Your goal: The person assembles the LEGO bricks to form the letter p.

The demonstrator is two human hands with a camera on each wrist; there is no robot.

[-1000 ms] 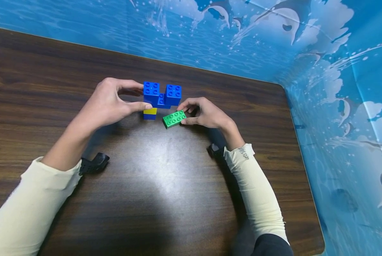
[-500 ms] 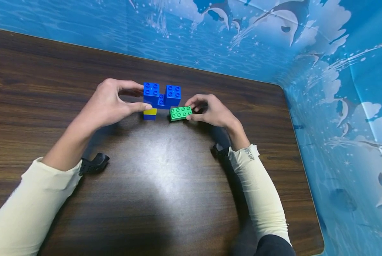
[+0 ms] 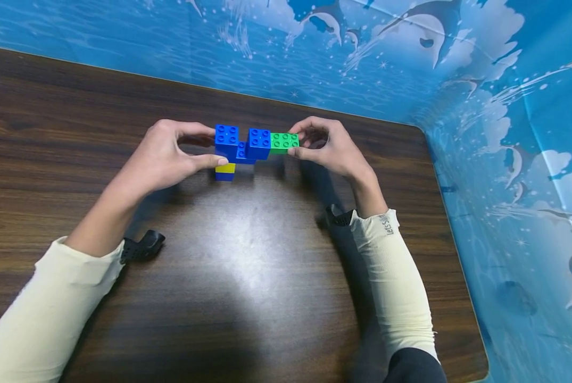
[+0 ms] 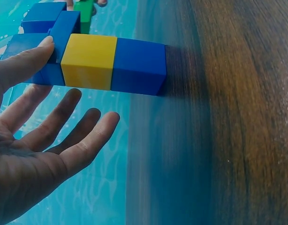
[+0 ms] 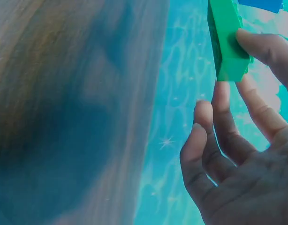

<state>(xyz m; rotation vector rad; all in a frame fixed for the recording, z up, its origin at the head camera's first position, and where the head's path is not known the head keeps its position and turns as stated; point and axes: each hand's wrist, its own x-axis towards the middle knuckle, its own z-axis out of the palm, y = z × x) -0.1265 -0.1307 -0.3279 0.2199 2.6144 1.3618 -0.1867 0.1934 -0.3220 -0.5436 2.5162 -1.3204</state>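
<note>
A stack of toy building bricks stands on the table: a blue brick [image 4: 139, 65] at the bottom, a yellow brick [image 4: 89, 61] over it, then a longer blue brick carrying two blue bricks [image 3: 259, 142] with a gap between them. My left hand [image 3: 163, 154] grips the upper part of this stack between thumb and fingers. With thumb and fingertips my right hand [image 3: 331, 143] pinches the right end of a green brick [image 3: 284, 142], raised above the table. Its left end meets the right blue brick in the head view; the green underside shows in the right wrist view.
The dark wooden table [image 3: 195, 308] extends around both forearms. A blue sheet printed with dolphins [image 3: 137, 37] rises behind its far edge and along the right side. Black wrist straps [image 3: 144, 246] sit at both cuffs.
My right hand has lifted the green brick and carried it away and rightward, turning it level with the blue bricks. My left hand and the stack have stayed in place.
</note>
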